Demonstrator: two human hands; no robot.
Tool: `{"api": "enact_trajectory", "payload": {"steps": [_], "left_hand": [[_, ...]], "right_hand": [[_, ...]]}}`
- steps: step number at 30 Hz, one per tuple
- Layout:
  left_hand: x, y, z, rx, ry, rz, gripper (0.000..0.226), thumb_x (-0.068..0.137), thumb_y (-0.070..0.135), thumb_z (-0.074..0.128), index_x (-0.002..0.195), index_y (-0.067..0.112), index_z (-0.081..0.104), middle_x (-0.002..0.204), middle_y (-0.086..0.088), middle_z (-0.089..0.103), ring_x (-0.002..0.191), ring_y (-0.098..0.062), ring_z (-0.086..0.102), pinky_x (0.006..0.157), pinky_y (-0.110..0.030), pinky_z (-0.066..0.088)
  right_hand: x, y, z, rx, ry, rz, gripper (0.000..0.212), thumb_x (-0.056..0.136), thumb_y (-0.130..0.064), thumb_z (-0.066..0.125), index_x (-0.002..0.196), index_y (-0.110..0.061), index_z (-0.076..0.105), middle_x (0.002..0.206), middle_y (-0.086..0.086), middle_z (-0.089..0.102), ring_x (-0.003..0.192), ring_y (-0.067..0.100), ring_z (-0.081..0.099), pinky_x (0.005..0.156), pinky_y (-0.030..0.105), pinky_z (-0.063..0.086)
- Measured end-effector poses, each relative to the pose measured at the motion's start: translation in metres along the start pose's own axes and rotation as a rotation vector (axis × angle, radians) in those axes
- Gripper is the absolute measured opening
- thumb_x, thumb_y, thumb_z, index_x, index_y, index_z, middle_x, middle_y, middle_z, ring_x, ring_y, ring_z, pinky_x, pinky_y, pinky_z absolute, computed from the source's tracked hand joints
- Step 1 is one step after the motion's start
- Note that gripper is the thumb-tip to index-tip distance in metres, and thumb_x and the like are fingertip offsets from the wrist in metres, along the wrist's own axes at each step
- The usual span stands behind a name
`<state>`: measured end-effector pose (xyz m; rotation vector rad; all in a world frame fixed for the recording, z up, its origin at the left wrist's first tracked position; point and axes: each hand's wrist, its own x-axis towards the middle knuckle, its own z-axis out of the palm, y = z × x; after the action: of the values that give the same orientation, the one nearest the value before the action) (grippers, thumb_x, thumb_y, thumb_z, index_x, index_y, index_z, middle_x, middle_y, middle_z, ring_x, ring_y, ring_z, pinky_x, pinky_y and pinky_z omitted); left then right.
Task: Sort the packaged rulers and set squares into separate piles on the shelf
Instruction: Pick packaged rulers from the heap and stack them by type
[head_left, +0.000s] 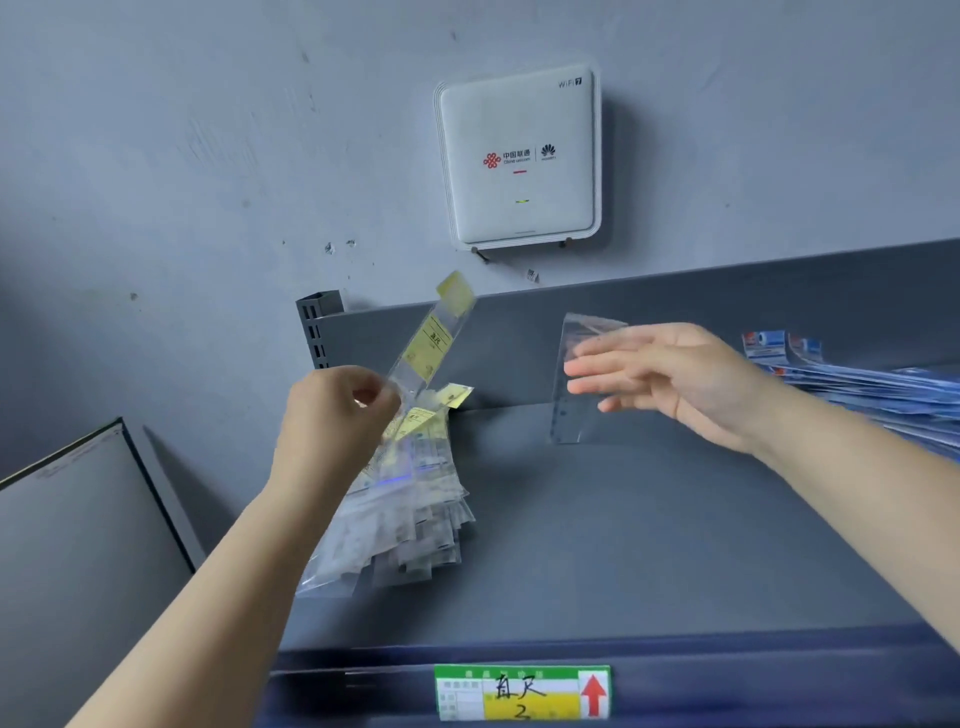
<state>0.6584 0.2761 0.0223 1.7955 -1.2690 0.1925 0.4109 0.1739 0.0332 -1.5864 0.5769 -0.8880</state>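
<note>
Grey shelf (649, 519), two hands sorting.
Left hand (337, 410) pinches a ruler (431, 338) above the pile (410, 519); right hand (670, 379), fingers spread, seemingly touches a clear packet (571, 410).

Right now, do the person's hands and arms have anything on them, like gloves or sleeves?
No. The left hand and the right hand are both bare, with no gloves, rings or watch showing. Both forearms are uncovered down to the picture's edge, so no sleeves are in view.
</note>
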Motion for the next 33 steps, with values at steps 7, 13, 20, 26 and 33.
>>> {"api": "enact_trajectory", "payload": {"steps": [7, 13, 20, 26, 33], "left_hand": [[-0.007, 0.041, 0.027, -0.732, -0.389, -0.408, 0.011, 0.088, 0.001, 0.056, 0.084, -0.001, 0.066, 0.057, -0.005, 0.064, 0.046, -0.015, 0.060, 0.041, -0.021, 0.049], [-0.016, 0.065, 0.055, -0.937, -0.701, -0.499, 0.015, 0.085, -0.005, 0.056, 0.073, 0.003, 0.060, 0.060, -0.009, 0.066, 0.053, -0.013, 0.068, 0.045, -0.025, 0.055], [-0.027, 0.068, 0.086, -0.604, -0.711, -0.421, 0.014, 0.082, -0.002, 0.066, 0.075, 0.002, 0.054, 0.063, -0.009, 0.061, 0.050, -0.013, 0.062, 0.048, -0.028, 0.056], [-0.029, 0.064, 0.096, 0.031, -0.667, -0.171, 0.027, 0.082, 0.031, 0.070, 0.078, 0.008, 0.057, 0.059, -0.004, 0.060, 0.036, -0.011, 0.047, 0.041, -0.020, 0.040], [-0.047, 0.064, 0.099, 0.346, -0.676, 0.338, 0.061, 0.087, 0.051, 0.054, 0.139, 0.025, 0.038, 0.140, 0.007, 0.043, 0.129, -0.014, 0.037, 0.105, -0.026, 0.030]], "right_hand": [[0.007, -0.019, -0.027, -0.243, 0.349, -0.097, 0.015, 0.089, -0.022, 0.062, 0.079, -0.012, 0.068, 0.043, -0.002, 0.045, 0.033, 0.007, 0.033, 0.036, 0.013, 0.029], [0.006, -0.011, -0.045, -0.261, 0.356, -0.064, 0.018, 0.086, -0.026, 0.065, 0.076, -0.012, 0.069, 0.039, -0.005, 0.032, 0.034, 0.007, 0.025, 0.037, 0.014, 0.026], [0.008, 0.011, -0.063, -0.501, 0.311, 0.162, 0.053, 0.083, -0.024, 0.068, 0.129, -0.012, 0.044, 0.071, 0.002, 0.057, 0.056, 0.014, 0.047, 0.061, 0.025, 0.040], [-0.033, 0.018, -0.047, -1.312, -0.168, 0.149, 0.053, 0.092, -0.035, 0.052, 0.142, -0.028, 0.034, 0.139, -0.007, 0.042, 0.125, 0.013, 0.044, 0.102, 0.028, 0.035], [-0.051, 0.034, -0.042, -1.490, -0.342, 0.297, 0.050, 0.101, -0.038, 0.024, 0.149, -0.029, 0.016, 0.157, -0.017, 0.005, 0.144, 0.011, 0.016, 0.115, 0.034, 0.020]]}}
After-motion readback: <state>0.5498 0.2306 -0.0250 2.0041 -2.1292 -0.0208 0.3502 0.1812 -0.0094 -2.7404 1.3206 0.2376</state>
